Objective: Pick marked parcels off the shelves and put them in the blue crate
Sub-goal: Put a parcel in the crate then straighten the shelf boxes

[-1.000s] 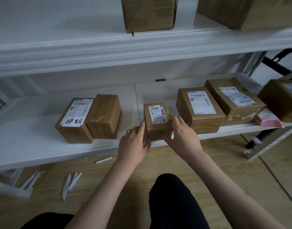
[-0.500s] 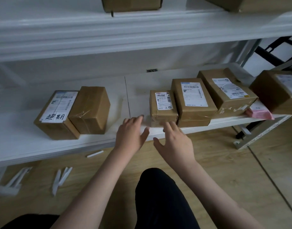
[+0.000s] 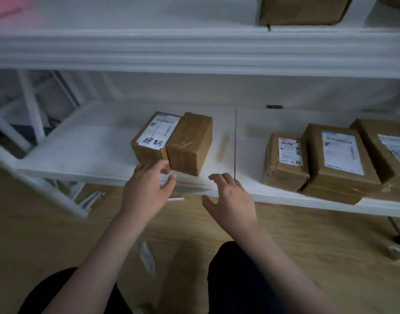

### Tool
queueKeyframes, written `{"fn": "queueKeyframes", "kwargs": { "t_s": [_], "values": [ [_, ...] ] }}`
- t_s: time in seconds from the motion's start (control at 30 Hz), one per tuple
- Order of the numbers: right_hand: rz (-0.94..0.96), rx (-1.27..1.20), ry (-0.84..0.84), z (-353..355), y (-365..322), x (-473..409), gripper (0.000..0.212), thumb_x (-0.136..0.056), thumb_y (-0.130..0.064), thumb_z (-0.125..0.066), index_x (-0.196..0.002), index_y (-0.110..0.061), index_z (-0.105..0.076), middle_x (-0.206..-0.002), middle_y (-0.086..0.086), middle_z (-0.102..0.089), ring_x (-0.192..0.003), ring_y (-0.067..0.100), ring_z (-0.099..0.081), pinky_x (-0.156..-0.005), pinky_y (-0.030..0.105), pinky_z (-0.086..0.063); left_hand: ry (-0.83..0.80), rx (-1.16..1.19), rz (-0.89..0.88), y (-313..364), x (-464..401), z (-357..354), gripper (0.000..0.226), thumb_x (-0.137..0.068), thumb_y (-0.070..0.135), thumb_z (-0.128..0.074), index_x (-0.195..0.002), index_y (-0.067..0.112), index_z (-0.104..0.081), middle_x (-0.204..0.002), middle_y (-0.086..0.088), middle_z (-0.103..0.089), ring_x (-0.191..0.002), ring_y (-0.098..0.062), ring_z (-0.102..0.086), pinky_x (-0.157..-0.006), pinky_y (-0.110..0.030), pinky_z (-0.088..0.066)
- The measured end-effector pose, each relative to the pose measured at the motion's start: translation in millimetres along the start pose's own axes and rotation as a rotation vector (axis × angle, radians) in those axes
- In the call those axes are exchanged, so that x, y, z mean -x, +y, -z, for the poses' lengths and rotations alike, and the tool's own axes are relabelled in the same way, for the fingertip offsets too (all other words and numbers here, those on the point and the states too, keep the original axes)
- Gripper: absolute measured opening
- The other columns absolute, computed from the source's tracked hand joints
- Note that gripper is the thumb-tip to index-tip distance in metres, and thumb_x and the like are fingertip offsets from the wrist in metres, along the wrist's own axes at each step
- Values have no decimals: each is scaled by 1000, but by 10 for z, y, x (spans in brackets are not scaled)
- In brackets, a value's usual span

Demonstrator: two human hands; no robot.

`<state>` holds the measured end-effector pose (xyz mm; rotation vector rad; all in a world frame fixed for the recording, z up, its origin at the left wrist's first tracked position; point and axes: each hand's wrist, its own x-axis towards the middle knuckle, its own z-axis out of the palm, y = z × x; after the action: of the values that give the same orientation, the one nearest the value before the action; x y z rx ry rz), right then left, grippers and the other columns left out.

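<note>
A brown parcel with a white label and black handwritten characters (image 3: 157, 138) lies on the lower white shelf (image 3: 92, 150). A plain brown box (image 3: 190, 143) sits against its right side. My left hand (image 3: 147, 191) is open, fingertips just at the marked parcel's front bottom corner. My right hand (image 3: 228, 198) hovers open over the shelf's front edge, to the right of the plain box, holding nothing. The blue crate is out of sight.
Three labelled parcels stand at the right: a small one (image 3: 285, 162), a larger one (image 3: 339, 159) and one cut by the frame edge (image 3: 389, 146). Another box (image 3: 303, 10) sits on the upper shelf. White strips lie on the wooden floor (image 3: 36, 234).
Both hands let go of the small labelled parcel, which now rests beside the larger one, and moved left to the marked parcel. The view swung left.
</note>
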<state>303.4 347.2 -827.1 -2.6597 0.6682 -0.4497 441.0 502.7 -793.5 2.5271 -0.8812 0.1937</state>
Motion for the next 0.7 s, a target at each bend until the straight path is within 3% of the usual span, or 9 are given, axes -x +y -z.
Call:
{"fn": "queueKeyframes", "kwargs": {
  "t_s": [0.2, 0.5, 0.6, 0.7],
  "values": [
    [-3, 8, 32, -45, -146, -250, 65, -88, -49, -63, -144, -26, -40, -135, -7, -54, -121, 18, -55, -81, 35, -54, -58, -43, 68, -148, -109, 44, 51, -97, 47, -55, -141, 20, -50, -127, 3, -64, -120, -23, -53, -79, -40, -49],
    [-97, -4, 52, -149, -312, -523, 76, -87, -49, -66, -150, -25, -31, -140, -6, -49, -122, 17, -55, -80, 32, -53, -58, 97, 30, -272, -292, -149, 50, -98, 49, -54, -140, 23, -51, -125, 6, -66, -116, -19, -58, -82, -38, -53],
    [-135, -4, 60, -207, -315, -585, 75, -85, -49, -67, -148, -24, -34, -137, -6, -52, -118, 16, -57, -80, 31, -51, -62, 139, -14, -244, -400, -222, 42, -98, 47, -53, -132, 23, -54, -114, 7, -67, -100, -17, -62, -75, -36, -53],
    [-162, -48, 93, -268, -305, -629, 70, -82, -48, -70, -141, -25, -40, -128, -8, -56, -109, 14, -61, -74, 29, -49, -50, 166, -58, -208, -488, -274, 27, -99, 45, -53, -113, 23, -55, -95, 10, -64, -76, -13, -57, -63, -29, -42]
  ]
}}
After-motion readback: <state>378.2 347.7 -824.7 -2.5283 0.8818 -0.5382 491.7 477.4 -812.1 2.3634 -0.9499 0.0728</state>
